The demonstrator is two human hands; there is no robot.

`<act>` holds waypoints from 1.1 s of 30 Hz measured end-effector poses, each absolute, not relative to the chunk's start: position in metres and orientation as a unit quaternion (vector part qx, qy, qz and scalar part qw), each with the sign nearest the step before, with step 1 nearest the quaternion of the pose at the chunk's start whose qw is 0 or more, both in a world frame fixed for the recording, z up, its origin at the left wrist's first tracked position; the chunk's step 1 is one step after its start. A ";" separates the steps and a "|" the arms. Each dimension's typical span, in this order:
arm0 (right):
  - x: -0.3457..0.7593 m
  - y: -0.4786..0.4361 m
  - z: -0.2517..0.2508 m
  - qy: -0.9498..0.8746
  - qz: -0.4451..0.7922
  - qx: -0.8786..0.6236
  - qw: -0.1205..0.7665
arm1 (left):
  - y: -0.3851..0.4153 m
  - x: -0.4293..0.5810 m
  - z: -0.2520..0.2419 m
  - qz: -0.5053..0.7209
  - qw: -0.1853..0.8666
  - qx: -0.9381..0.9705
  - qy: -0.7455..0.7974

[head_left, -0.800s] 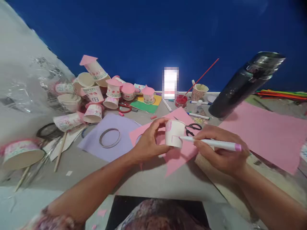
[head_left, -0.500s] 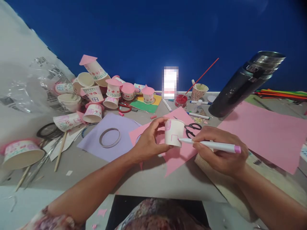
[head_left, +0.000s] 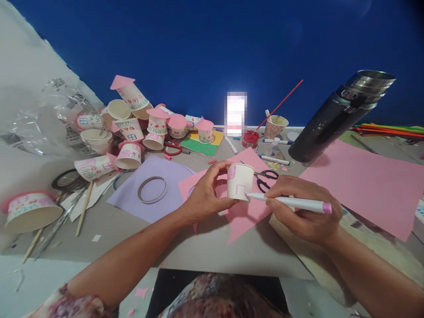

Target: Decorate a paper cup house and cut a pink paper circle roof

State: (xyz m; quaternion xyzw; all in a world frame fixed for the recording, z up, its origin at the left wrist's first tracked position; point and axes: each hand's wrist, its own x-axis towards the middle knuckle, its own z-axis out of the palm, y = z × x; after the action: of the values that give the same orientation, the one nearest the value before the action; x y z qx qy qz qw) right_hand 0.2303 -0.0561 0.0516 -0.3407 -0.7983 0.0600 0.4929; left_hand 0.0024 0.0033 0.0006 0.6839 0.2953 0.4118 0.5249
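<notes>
A small white paper cup [head_left: 240, 179] is gripped at its left side by my left hand [head_left: 208, 192], thumb below and fingers behind the rim. Pink lines mark its wall: a filled shape near the rim and a small rectangular outline lower down. My right hand [head_left: 306, 210] is closed around a white marker [head_left: 298, 202] with a pink end. The marker's tip meets the cup at the right side of the outline. Behind the cup, black-handled scissors [head_left: 266, 176] lie on cut pink paper [head_left: 243, 225].
Decorated paper cups [head_left: 129, 157] with pink cone tops crowd the left. A roll of tape [head_left: 152, 190] lies on purple paper [head_left: 122, 194]. A dark flask [head_left: 334, 115] stands right, beside a pink sheet [head_left: 374, 190]. A red paint jar [head_left: 250, 139] holds a thin red stick.
The marker tip has moved slightly down along the cup, and the right side of the pink rectangle has grown longer. Both hands keep their grip.
</notes>
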 end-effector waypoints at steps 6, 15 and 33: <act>0.230 -0.058 0.053 -0.798 0.068 -0.343 0.491 | 0.003 0.003 0.002 0.405 0.513 0.691 0.309; 0.226 -0.057 0.050 -0.814 0.063 -0.314 0.485 | 0.000 0.006 0.000 0.401 0.463 0.715 0.337; 0.225 -0.060 0.052 -0.793 0.013 -0.376 0.479 | 0.001 0.003 -0.004 0.409 0.489 0.696 0.331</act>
State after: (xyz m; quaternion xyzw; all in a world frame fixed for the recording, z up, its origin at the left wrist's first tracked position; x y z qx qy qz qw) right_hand 0.2253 -0.0598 0.0518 -0.3757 -0.7932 0.0130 0.4792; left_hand 0.0027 0.0014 -0.0043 0.6956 0.3311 0.4086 0.4895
